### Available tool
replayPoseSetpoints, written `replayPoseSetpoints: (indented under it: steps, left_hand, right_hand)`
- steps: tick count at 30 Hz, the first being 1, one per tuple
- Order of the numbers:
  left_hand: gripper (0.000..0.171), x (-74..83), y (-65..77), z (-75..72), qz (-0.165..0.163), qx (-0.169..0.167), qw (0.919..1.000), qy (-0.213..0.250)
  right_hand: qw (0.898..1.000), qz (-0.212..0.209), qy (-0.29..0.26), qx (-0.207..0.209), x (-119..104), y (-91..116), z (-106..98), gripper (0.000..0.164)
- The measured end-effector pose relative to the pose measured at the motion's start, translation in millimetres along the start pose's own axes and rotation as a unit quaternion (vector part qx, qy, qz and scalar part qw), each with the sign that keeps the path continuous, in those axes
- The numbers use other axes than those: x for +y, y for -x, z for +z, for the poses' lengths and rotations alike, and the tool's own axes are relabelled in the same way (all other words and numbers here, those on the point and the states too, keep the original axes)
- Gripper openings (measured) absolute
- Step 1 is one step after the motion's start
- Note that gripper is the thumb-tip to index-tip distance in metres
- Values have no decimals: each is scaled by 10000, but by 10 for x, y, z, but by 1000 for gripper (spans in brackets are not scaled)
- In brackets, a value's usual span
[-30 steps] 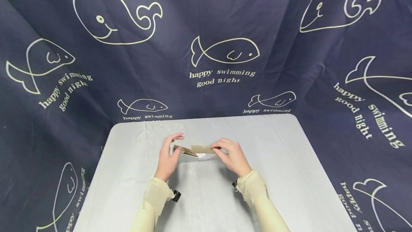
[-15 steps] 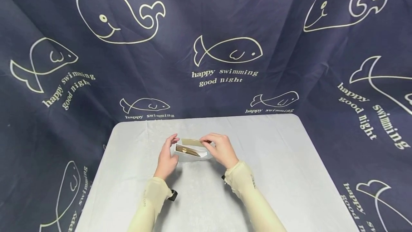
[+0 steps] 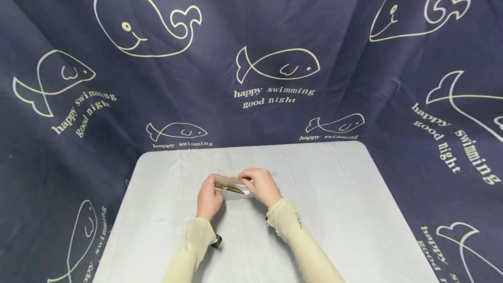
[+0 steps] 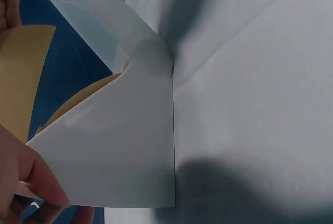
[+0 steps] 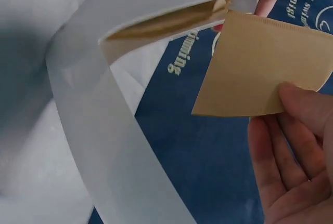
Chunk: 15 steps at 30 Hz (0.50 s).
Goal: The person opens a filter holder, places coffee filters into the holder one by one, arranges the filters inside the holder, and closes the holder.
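Note:
My right hand [image 3: 264, 187] pinches a brown paper coffee filter [image 5: 265, 68] with a crimped edge between thumb and fingers. The filter hangs right by the opening of a white carton [image 4: 125, 146], its near corner overlapping the carton's mouth in the right wrist view. Inside the carton, more brown filters [image 5: 166, 21] stand in a stack. At the carton's left end, my left hand [image 3: 208, 198] grips it, thumb on the near side and fingers behind. A long white flap [image 5: 109, 141] sticks out from the carton's other end.
A pale cloth covers the table [image 3: 314, 213] beneath both hands. Behind and at the sides hangs a dark blue curtain [image 3: 275, 21] with white fish and whale outlines.
My right hand has moved left with the filter, bringing it over the carton's opening. My left hand's raised fingers have come down around the carton's end.

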<state>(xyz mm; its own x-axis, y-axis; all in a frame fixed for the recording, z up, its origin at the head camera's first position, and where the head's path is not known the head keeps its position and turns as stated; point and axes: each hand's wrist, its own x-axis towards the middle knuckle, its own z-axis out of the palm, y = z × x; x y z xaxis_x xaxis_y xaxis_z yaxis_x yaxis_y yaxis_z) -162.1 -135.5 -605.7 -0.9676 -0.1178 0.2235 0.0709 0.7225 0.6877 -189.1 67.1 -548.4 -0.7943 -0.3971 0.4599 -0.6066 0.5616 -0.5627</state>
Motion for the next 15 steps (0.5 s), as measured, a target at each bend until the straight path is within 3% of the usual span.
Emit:
replayPoseSetpoints:
  steps: [8, 15]
  left_hand:
    - [44, -19, 8, 68, -124, 69, 9997, -196]
    - [44, -54, 10, 79, -2, 97, 9991, -402]
  right_hand:
    - [9993, 236, 259, -127, 30, 34, 131, 8]
    - [9976, 414, 480, -280, 101, 48, 284, 6]
